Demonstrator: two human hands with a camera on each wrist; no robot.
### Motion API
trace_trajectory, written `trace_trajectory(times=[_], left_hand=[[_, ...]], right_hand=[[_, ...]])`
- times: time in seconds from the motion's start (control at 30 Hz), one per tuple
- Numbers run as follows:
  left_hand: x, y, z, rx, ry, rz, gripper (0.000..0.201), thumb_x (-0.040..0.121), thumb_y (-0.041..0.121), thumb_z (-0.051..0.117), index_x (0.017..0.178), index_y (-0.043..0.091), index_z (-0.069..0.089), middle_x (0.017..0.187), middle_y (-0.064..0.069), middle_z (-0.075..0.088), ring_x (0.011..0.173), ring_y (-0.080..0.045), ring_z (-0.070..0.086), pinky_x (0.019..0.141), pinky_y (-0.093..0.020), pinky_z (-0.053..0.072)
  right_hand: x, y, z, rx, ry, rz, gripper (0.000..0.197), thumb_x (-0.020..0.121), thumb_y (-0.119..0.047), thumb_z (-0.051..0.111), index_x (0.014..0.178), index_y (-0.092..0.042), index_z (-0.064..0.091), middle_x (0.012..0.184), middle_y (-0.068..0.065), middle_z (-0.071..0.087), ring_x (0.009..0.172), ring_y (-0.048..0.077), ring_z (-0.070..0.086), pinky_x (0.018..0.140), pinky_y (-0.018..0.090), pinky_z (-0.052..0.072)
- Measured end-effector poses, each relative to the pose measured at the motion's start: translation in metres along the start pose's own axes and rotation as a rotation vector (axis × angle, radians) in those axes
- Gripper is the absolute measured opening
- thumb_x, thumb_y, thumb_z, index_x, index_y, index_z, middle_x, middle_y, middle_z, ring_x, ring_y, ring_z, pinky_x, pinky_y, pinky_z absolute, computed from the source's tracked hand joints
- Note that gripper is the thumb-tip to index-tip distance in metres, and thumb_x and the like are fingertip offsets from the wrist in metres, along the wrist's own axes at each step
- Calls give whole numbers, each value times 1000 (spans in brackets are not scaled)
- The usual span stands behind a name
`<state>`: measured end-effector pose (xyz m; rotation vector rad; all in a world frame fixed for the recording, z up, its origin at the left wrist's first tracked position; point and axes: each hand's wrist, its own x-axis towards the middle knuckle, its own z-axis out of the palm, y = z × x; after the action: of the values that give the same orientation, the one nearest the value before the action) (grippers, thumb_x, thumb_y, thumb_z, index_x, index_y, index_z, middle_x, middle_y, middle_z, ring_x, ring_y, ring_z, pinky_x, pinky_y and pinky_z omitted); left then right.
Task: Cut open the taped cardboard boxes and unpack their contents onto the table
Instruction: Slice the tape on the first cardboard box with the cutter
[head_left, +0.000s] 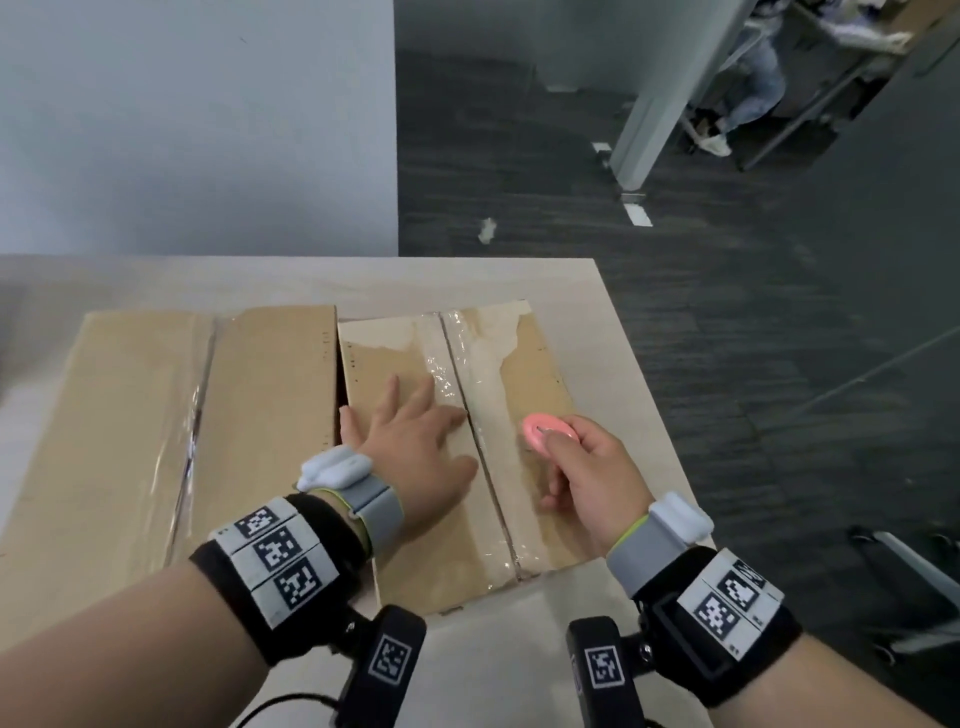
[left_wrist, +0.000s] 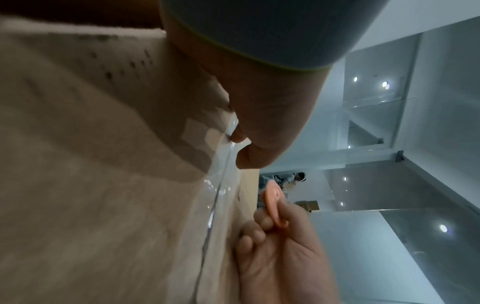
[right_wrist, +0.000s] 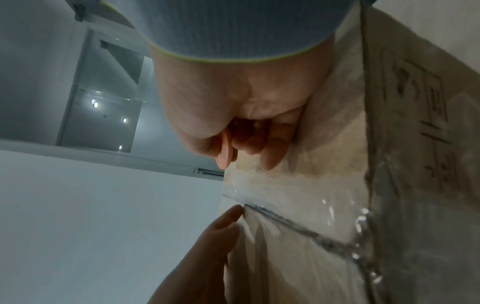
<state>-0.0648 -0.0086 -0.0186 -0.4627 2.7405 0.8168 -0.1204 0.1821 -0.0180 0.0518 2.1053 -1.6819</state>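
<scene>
Two cardboard boxes stand side by side on the light table (head_left: 519, 670). The smaller right box (head_left: 535, 364) has clear tape along its centre seam (head_left: 483, 457), and a slit runs along that seam. My left hand (head_left: 415, 436) lies flat with spread fingers on this box's left flap, fingertips at the seam (left_wrist: 215, 197). My right hand (head_left: 587, 473) hovers over the right flap and pinches a small pink round cutter (head_left: 548, 431), also seen as the pink cutter (left_wrist: 272, 203) and cutter edge (right_wrist: 226, 152). The larger left box (head_left: 171, 415) has a taped seam too.
The table's right edge (head_left: 660, 415) runs close beside the small box, with dark carpet beyond it. A grey wall stands behind the table at left. A seated person's legs (head_left: 748, 104) and a chair show far back right. Another chair base (head_left: 904, 571) sits at right.
</scene>
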Motion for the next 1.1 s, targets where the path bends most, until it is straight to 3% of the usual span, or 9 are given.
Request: trace_trajectory(times=[0.13,0.23,0.37,0.47,0.53,0.63,0.83,0.97,1.1], left_hand=[[-22,18,6,44,-216,19,63,84,59,51,145,53,38,169,19,-3,155,-17,-20,119,-66,-7],[-35,21,0,39,-295,62,57,88,63,54,142,54,41,167,23,6,156,-13,-10,120,-61,1],[-8,10,-21,-16,-65,6,58,75,70,52,129,49,54,156,21,34,148,-12,24,110,-45,19],[33,-1,-28,52,104,-2,75,76,66,61,144,45,40,165,9,23,153,-19,17,118,-50,18],[57,-7,-30,121,102,-11,94,76,71,61,155,38,24,169,5,16,155,-23,11,121,-55,15],[69,-10,-25,191,71,-27,110,68,83,57,157,31,17,165,3,27,151,-26,24,120,-55,18],[63,-16,-18,261,118,18,112,68,84,51,158,28,13,162,5,28,148,-23,29,117,-49,22],[63,-18,-18,249,85,35,115,68,79,53,160,28,6,165,8,19,151,-21,21,119,-49,19],[67,-22,-18,249,73,44,118,67,79,56,160,27,5,166,9,17,151,-21,19,119,-49,18]], right_hand=[[-6,0,-26,-65,31,26,14,100,-18,58,90,-16,67,59,10,50,56,23,51,52,28,54],[-9,0,-41,-42,45,35,18,98,-15,60,82,-20,67,56,2,52,53,19,53,53,32,55],[-10,-3,-38,-77,19,3,12,95,-20,67,84,-16,66,54,-10,53,58,15,54,54,32,50],[-7,-9,-22,-113,24,-14,17,95,-27,67,86,-14,62,60,-8,59,60,15,59,54,34,48],[-2,-15,-7,-124,17,-16,21,96,-31,66,90,-11,61,63,-4,63,60,17,62,55,34,47],[11,-25,15,-243,6,-66,31,97,-37,61,94,-6,58,66,4,64,54,20,56,53,33,46],[58,-39,47,-393,48,-184,29,84,-49,61,78,-21,55,68,8,67,66,31,67,64,52,57],[84,-45,55,-552,48,-262,34,89,-47,59,74,-18,47,61,-2,53,55,17,48,59,37,46],[105,-48,63,-695,53,-308,30,88,-47,54,78,-19,50,63,-4,52,58,16,45,58,36,44]])
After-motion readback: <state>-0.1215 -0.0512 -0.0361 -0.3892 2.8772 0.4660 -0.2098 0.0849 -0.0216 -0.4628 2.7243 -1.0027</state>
